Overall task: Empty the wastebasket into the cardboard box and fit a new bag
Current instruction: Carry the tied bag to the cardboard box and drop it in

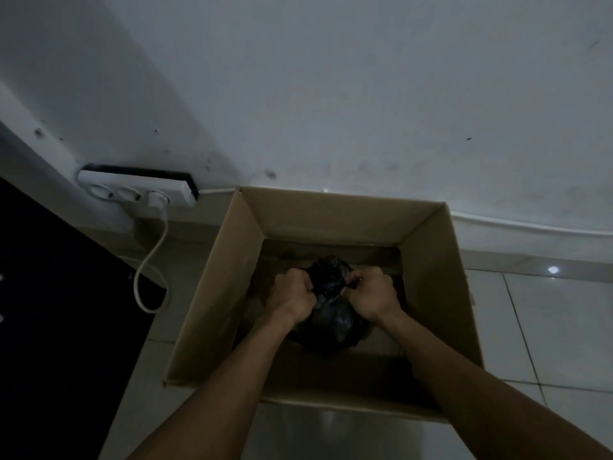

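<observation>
An open brown cardboard box (229,270) stands on the tiled floor against the wall. Inside it, near the middle of its bottom, lies a full black rubbish bag (331,313). My left hand (292,295) is closed on the bag's gathered top from the left. My right hand (373,295) is closed on the same top from the right. Both forearms reach down over the box's near edge. The wastebasket is out of view.
A white power strip (139,187) sits at the wall's foot to the left of the box, with a white cable (151,260) looping over the floor. A dark piece of furniture (49,310) fills the left side. Pale floor tiles (547,327) lie to the right.
</observation>
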Demonstrator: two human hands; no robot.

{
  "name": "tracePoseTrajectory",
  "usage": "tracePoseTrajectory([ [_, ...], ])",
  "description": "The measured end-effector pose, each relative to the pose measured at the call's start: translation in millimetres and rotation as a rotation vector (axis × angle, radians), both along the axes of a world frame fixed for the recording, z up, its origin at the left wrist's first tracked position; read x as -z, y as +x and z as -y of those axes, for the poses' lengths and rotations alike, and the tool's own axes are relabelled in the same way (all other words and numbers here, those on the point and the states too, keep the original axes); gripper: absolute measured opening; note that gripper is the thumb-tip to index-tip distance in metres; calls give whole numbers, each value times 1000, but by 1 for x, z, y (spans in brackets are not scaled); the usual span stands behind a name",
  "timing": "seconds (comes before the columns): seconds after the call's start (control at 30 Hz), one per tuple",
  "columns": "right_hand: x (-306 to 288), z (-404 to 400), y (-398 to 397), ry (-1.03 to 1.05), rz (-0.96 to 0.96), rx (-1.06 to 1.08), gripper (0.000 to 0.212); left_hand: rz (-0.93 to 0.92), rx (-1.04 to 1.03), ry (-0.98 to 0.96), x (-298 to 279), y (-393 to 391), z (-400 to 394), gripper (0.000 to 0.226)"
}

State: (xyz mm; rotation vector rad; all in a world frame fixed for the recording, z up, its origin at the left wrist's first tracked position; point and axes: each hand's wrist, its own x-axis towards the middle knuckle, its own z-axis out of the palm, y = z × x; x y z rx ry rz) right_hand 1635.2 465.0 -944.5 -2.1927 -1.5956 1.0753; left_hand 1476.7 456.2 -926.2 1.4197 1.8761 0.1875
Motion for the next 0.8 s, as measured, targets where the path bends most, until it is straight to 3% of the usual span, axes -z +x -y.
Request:
tracePoseTrajectory([
  [0.23,-76,37,-1,-151,-112,36,55,81,0,-68,-73,1,42,46],
  [0.4,-203,71,-14,-243,-124,-46,34,73,41,-114,-188,-6,88,34],
  [0.57,-358,93,-25,-209,-132,-28,31,104,65,-92,-331,-12,112,11],
  [0.8,-549,119,-39,-129,-150,-66,25,92,22,111,-539,-27,128,17],
])
